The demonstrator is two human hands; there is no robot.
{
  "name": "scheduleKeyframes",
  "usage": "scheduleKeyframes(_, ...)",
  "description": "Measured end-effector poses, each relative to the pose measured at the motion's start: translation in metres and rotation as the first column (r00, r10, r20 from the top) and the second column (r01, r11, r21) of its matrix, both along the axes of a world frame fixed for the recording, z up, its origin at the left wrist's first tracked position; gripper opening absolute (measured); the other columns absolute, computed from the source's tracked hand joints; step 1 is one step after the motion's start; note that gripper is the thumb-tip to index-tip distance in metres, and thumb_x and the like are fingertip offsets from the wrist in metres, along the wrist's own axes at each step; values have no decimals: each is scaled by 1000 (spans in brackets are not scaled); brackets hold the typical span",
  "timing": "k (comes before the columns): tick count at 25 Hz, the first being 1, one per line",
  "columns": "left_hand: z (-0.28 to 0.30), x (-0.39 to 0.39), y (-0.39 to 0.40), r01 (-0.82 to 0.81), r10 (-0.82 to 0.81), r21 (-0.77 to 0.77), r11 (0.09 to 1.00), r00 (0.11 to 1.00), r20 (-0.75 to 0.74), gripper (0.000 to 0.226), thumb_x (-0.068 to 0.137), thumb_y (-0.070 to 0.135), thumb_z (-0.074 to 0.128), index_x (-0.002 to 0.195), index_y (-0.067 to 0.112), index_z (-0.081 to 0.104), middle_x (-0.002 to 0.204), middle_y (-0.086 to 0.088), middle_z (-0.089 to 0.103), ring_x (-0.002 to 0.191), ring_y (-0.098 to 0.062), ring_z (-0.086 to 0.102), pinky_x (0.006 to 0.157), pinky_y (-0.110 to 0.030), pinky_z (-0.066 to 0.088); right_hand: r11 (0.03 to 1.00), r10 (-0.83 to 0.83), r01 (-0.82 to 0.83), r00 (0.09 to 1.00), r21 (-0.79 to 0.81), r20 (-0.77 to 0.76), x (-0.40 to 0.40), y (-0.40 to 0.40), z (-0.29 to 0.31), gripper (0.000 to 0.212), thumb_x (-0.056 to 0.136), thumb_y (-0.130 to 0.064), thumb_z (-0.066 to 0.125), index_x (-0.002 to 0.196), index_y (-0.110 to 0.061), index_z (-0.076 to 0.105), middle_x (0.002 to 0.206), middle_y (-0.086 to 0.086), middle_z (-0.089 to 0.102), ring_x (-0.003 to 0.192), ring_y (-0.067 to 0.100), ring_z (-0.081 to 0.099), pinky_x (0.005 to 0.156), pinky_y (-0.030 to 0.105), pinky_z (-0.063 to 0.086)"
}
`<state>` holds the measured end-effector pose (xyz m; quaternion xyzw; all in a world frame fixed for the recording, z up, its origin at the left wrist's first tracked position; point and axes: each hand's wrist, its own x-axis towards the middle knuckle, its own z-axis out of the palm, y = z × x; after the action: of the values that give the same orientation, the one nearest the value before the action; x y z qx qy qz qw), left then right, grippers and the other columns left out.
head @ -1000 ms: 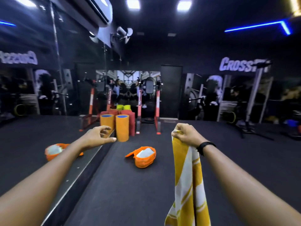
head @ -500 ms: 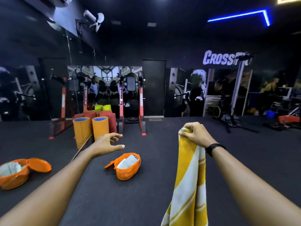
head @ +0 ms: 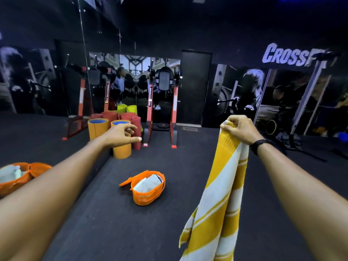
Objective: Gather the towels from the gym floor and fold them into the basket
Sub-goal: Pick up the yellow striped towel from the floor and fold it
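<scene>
Yellow-striped towel (head: pixel 222 200) hangs at the right from your right hand (head: pixel 238 129), its grip closed on the top edge. Your left hand (head: pixel 120 135) hovers loose, empty. The basket (head: pixel 148 193) sits on the floor (head: pixel 188 166) between them.

Open black gym floor (head: pixel 188 162) lay between the two outstretched arms, broken only by an orange basket (head: pixel 148 193) sitting near the middle with its lid (head: pixel 130 181) hinged open to the left and pale folded cloth inside. The striped yellow-and-white towel (head: pixel 220 204) hung from the right hand (head: pixel 239 129), curtaining the floor on that side. Beyond the left hand (head: pixel 120 136), upright rolled mats (head: pixel 122 147) in orange and red crowded against a mirrored wall (head: pixel 47 87), with a red-framed rack (head: pixel 162 113) just beside them. To the right, the floor ran clear toward a stand (head: pixel 293 140) near the far wall.
</scene>
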<state>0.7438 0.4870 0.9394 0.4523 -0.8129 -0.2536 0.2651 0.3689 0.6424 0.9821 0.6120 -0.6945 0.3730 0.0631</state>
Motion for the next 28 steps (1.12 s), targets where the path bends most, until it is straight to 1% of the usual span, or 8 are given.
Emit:
scheduleKeyframes(4,-3,-25,-105,-9,9,-20,1000,1000,-18,56,79,39,75,128,19,57,118,-1,60,108,-16,57,86,-26,44,1000,-7,7,1000,21,-16,-39,-101,-11,23,85,-24,70,67,-15,59,61,-6,52,66,11,49,57,19,37)
scheduleKeyframes(7,6,-51,-193,-22,22,-8,1000,1000,11,59,77,41,75,129,20,56,120,-1,61,109,-16,58,92,-30,46,999,-2,3,1000,54,-23,-66,-187,-5,21,84,-23,71,68,-18,60,62,-11,54,68,11,50,58,19,38)
scheduleKeyframes(11,21,-89,-286,-26,26,-19,999,1000,3,57,77,43,75,128,22,57,119,0,62,111,-18,59,99,-37,47,999,7,-6,1000,48,-8,-99,-278,6,19,85,-27,70,72,-15,63,68,0,60,70,14,52,60,25,39)
scheduleKeyframes(13,19,-112,-323,-5,5,-17,1000,1000,27,57,76,46,75,127,25,57,119,3,62,112,-17,59,100,-38,47,997,38,-38,999,64,-1,-116,-321,5,20,85,-27,71,71,-14,63,67,-1,58,67,12,50,58,20,37)
scheduleKeyframes(19,4,-171,-415,3,-3,-12,1000,1000,26,54,77,45,75,124,25,59,117,4,63,110,-14,60,94,-31,48,971,216,-222,974,90,76,-152,-459,-12,21,82,-30,74,77,-10,69,70,2,63,67,9,52,58,23,41)
scheduleKeyframes(22,2,-208,-459,-2,2,-13,1000,1000,-5,48,75,45,76,118,27,63,113,4,66,106,-13,63,93,-32,51,918,370,-384,920,99,131,-159,-533,-14,23,76,-29,79,74,-11,65,66,9,65,63,3,54,59,23,44)
scheduleKeyframes(25,13,-257,-491,16,-14,9,1000,992,-123,35,79,39,74,111,26,67,110,3,69,102,-12,65,91,-30,52,810,535,-574,807,117,251,-161,-598,-9,30,72,-11,82,71,-10,53,52,-7,58,50,-10,54,50,8,37)
scheduleKeyframes(28,29,-301,-515,6,-7,-4,1000,977,-214,25,83,38,71,105,26,71,101,4,72,97,-10,65,87,-25,50,712,655,-685,727,154,206,-164,-654,-6,47,65,-15,88,72,-19,42,53,-12,43,46,-2,40,46,14,29)
